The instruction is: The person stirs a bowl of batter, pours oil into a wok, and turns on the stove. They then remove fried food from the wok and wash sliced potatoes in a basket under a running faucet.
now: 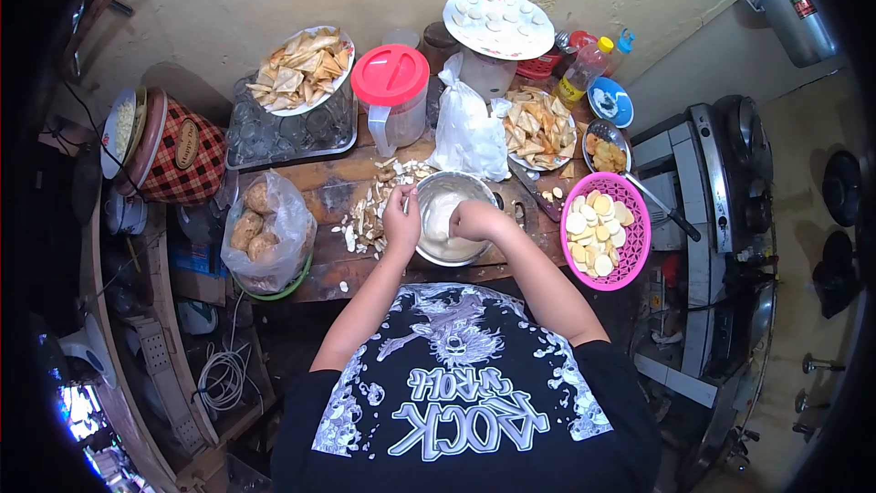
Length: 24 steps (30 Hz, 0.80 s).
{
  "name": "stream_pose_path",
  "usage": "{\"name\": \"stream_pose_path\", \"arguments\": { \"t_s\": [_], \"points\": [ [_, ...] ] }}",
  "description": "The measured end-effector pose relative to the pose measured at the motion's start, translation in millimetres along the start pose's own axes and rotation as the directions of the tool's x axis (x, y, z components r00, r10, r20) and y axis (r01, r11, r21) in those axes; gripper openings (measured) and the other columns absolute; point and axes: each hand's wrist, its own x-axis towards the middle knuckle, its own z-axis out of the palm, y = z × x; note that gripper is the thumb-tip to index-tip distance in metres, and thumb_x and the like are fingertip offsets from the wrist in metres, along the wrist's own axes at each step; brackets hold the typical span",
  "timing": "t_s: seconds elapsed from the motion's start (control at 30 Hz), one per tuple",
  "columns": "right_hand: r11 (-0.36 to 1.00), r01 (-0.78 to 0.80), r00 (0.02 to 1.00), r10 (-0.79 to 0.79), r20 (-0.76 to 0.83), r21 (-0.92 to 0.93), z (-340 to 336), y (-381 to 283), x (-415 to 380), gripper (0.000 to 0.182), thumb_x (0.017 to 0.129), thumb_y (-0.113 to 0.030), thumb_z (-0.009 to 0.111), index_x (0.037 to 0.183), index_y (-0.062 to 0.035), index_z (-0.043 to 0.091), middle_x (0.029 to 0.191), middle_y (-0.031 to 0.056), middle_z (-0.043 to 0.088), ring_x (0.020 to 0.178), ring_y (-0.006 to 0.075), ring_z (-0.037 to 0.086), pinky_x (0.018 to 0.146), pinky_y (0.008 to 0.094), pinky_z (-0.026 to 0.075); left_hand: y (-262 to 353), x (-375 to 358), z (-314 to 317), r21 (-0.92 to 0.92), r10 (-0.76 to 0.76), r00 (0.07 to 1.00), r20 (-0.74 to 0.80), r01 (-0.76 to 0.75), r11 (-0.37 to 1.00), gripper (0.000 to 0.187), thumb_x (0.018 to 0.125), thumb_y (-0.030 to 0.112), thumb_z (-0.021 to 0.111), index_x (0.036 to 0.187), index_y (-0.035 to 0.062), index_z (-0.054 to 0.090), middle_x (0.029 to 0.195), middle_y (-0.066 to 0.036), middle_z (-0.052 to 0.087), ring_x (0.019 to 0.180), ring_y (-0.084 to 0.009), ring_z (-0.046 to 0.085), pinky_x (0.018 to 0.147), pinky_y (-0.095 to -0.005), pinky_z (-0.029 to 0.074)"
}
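A steel bowl [440, 189] with pale dough in it stands on the wooden table [319, 178] right in front of me. My left hand [401, 215] rests on the bowl's left rim, fingers curled; whether it pinches something I cannot tell. My right hand [475, 219] is closed and pressed down into the dough [441, 216] inside the bowl. Left of the bowl lies a heap of pale cut scraps [374, 207]. A pink basket [639, 246] of round dough discs sits to the right.
At the back stand plates of folded pastries [304, 66], [537, 128], a red-lidded jug [392, 96], a white plastic bag [467, 128], a plate of discs [498, 23] and bottles. A bag of potatoes [263, 228] is left; a stove [730, 183] is right.
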Motion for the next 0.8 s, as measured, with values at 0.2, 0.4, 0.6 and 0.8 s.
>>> {"name": "stream_pose_path", "arguments": {
  "t_s": [0.2,0.4,0.6,0.8],
  "points": [
    [0.996,0.018,1.0,-0.019,-0.012,-0.083,33,-6,2,0.023,0.07,-0.018,0.053,0.083,-0.0078,0.068,0.083,0.0173,0.064,0.077,0.0315,0.062,0.073,0.0384,0.048,-3,0,-1,0.045,0.041,0.999,-0.007,-0.041,0.998,0.014,0.088,0.014,0.052,0.093,0.0025,0.058,0.074,-0.008,0.061,0.065,-0.0158,0.055,0.062,-0.0276,0.043],
    [0.964,-0.165,0.982,0.142,-0.123,-0.206,-8,-9,-27,0.019,0.071,-0.019,0.055,0.081,-0.0105,0.069,0.083,0.0131,0.065,0.079,0.0293,0.063,0.071,0.0378,0.049,16,-6,-8,0.108,-0.017,1.0,0.026,0.014,0.994,0.015,0.087,0.014,0.053,0.094,0.0016,0.058,0.08,-0.011,0.063,0.073,-0.0177,0.06,0.066,-0.028,0.045],
    [0.935,-0.11,0.993,0.12,0.009,-0.338,18,-3,-17,0.018,0.07,-0.015,0.056,0.08,-0.0122,0.07,0.083,0.0134,0.066,0.079,0.0286,0.063,0.071,0.038,0.049,4,-5,-6,0.091,0.031,1.0,0.003,-0.031,0.995,0.015,0.087,0.014,0.053,0.094,0.0019,0.059,0.082,-0.011,0.064,0.074,-0.0191,0.061,0.067,-0.029,0.045],
    [0.85,-0.056,0.949,-0.118,-0.292,-0.524,-9,-2,-4,0.016,0.072,-0.01,0.055,0.077,-0.012,0.07,0.077,0.0114,0.066,0.073,0.0252,0.065,0.061,0.036,0.051,6,-5,-5,0.115,0.04,0.999,0.022,-0.042,0.993,0.015,0.086,0.014,0.053,0.094,0.0028,0.059,0.08,-0.011,0.063,0.073,-0.0214,0.061,0.065,-0.0305,0.045]
  ]
}}
